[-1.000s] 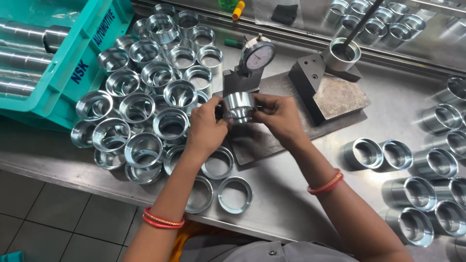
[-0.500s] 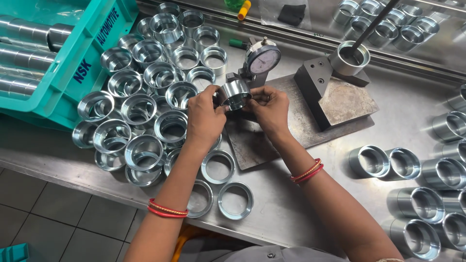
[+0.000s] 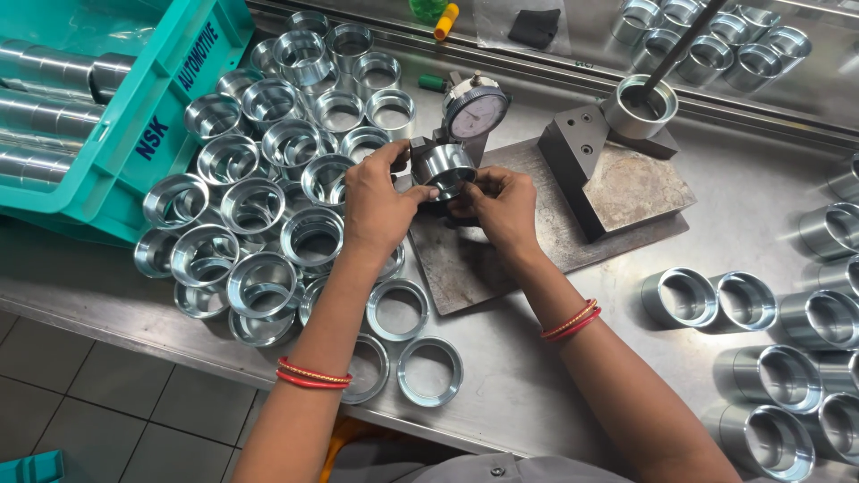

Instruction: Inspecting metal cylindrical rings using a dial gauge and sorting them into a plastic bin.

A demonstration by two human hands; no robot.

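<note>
A short steel ring (image 3: 443,167) sat between both hands, just under the dial gauge (image 3: 476,111) and over the near end of a flat grey plate (image 3: 537,224). The left hand (image 3: 376,201) was curled round the ring's left side, thumb reaching across its front and fingers over the top. The right hand (image 3: 503,207) pinched the ring's right edge with its fingertips, the rest of the hand folded loosely below. Both wrists carried red-and-gold bangles.

The gauge stood upright behind the ring, its round white face tilted towards the camera. On the far right of the plate rested a dark metal block (image 3: 582,152), and on that block a steel cup (image 3: 639,105) with a thin rod rising out of it.

Left of the hands lay a crowded heap of rings (image 3: 259,197), open ends up, some stacked on others. A few shallower flat rings (image 3: 429,371) lay near the front edge of the worktop (image 3: 519,385), partly under the left forearm. Beyond the heap, at the left edge, a teal crate (image 3: 134,116) held long steel cylinders. To the right, more steel sleeves (image 3: 761,358) lay on their sides in rows, well apart from the hands. Grey floor tiles showed below the worktop.
</note>
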